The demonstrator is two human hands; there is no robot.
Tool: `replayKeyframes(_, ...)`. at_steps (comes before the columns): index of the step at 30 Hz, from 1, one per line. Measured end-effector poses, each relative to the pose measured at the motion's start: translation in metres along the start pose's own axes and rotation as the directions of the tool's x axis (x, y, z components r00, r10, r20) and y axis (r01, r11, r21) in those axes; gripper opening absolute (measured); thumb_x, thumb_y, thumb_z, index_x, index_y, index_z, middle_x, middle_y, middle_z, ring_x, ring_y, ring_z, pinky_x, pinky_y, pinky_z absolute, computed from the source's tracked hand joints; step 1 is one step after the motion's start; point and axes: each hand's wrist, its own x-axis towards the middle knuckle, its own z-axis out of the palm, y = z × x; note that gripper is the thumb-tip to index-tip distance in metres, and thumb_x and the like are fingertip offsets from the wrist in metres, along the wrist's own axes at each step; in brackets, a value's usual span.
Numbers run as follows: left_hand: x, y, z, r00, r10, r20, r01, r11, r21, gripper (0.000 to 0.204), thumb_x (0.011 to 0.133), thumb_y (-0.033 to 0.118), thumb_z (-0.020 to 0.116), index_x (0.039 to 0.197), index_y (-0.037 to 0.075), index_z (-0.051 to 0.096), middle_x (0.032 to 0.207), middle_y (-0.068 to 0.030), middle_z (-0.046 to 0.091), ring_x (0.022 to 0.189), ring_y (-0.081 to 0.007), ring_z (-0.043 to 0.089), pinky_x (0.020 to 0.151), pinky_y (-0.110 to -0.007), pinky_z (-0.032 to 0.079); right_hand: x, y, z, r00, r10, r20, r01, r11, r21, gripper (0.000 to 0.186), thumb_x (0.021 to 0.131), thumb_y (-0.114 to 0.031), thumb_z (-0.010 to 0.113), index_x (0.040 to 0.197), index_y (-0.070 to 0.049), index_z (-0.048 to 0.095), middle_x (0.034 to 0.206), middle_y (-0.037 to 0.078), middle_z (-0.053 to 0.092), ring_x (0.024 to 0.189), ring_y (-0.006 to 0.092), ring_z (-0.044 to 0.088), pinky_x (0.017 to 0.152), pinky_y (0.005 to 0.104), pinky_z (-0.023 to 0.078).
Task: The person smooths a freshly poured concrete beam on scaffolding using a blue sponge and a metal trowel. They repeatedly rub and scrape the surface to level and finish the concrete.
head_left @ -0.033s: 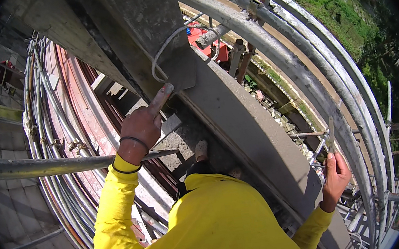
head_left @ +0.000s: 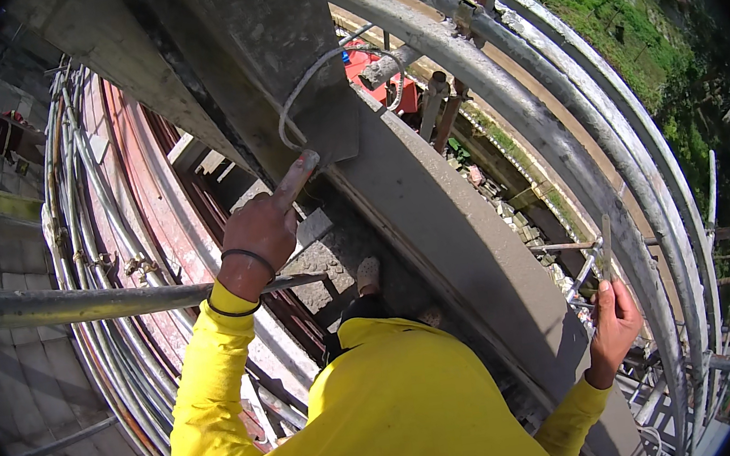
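Head view, looking steeply down: the left hand [head_left: 262,231] is clenched around the wooden handle [head_left: 296,180] of a steel trowel [head_left: 338,134]. The handle juts out from the top of the fist toward the grey blade, which lies flat against the sloping concrete surface [head_left: 436,220] just beyond the knuckles. A bent loop of wire [head_left: 304,86] curves over the concrete right above the blade. Two dark bands circle the left wrist above the yellow sleeve [head_left: 211,381].

At lower right, the right hand [head_left: 615,326] is closed on a thin upright metal rod [head_left: 606,245] of the scaffold, well apart from the trowel and across the concrete band from it. Curved scaffold tubes [head_left: 553,143] sweep around the outer side, and a horizontal tube [head_left: 77,304] passes under the left wrist. A red object [head_left: 369,65] shows beyond the concrete, too hidden to identify; no labels or signs are legible. Green vegetation [head_left: 610,11] lies far below.
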Motion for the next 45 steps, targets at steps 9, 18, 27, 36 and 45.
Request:
replayKeyframes(9,-0.002,-0.002,0.013,0.998,-0.045,0.039,0.045,0.999,0.023,0.046,0.096,0.020,0.062,0.141,0.015,0.057,0.092,-0.0226,0.068,0.087,-0.0423,0.067,0.079,-0.054,0.054,0.006,-0.010,0.009,0.999,-0.048,0.015,0.048,0.999,-0.009,0.025,0.104,-0.014,0.069,0.112,0.009,0.070,0.081,-0.001,0.059,0.071,0.0044,0.049,0.061,0.0219,0.039)
replayKeyframes(18,-0.020,-0.011,0.020,0.994,-0.107,0.013,0.107,0.993,-0.048,0.037,0.095,0.019,0.064,0.131,0.009,0.065,0.094,-0.0216,0.069,0.088,-0.0421,0.067,0.080,-0.053,0.053,0.007,-0.012,0.011,1.000,0.009,0.009,-0.009,0.999,-0.039,0.027,0.103,-0.015,0.071,0.114,0.010,0.071,0.082,-0.002,0.058,0.072,0.0042,0.048,0.061,0.0218,0.038)
replayKeyframes(27,-0.022,-0.010,0.019,0.994,-0.106,-0.010,0.105,0.993,-0.047,0.040,0.096,0.020,0.063,0.134,0.009,0.062,0.091,-0.0209,0.068,0.089,-0.0413,0.066,0.080,-0.053,0.053,0.010,-0.014,0.015,0.999,-0.012,0.030,0.013,0.999,-0.044,0.023,0.104,-0.015,0.070,0.108,0.008,0.071,0.080,-0.002,0.057,0.071,0.0040,0.047,0.061,0.0218,0.037)
replayKeyframes(36,-0.021,-0.012,0.016,0.993,-0.120,-0.015,0.120,0.993,-0.002,0.039,0.096,0.020,0.063,0.134,0.010,0.062,0.090,-0.0207,0.067,0.088,-0.0415,0.067,0.079,-0.053,0.053,0.010,-0.014,0.013,0.999,-0.039,0.002,0.039,0.998,-0.058,0.021,0.104,-0.015,0.070,0.103,0.006,0.070,0.075,-0.004,0.056,0.063,0.0027,0.044,0.055,0.0218,0.034)
replayKeyframes(45,-0.025,-0.011,0.014,0.994,-0.111,-0.005,0.111,0.994,-0.006,0.036,0.096,0.019,0.063,0.131,0.010,0.063,0.091,-0.0199,0.067,0.088,-0.0407,0.067,0.079,-0.053,0.054,0.010,-0.013,0.012,1.000,-0.021,0.015,0.022,0.999,-0.027,0.021,0.104,-0.015,0.071,0.103,0.006,0.070,0.075,-0.004,0.055,0.065,0.0021,0.043,0.055,0.0214,0.032)
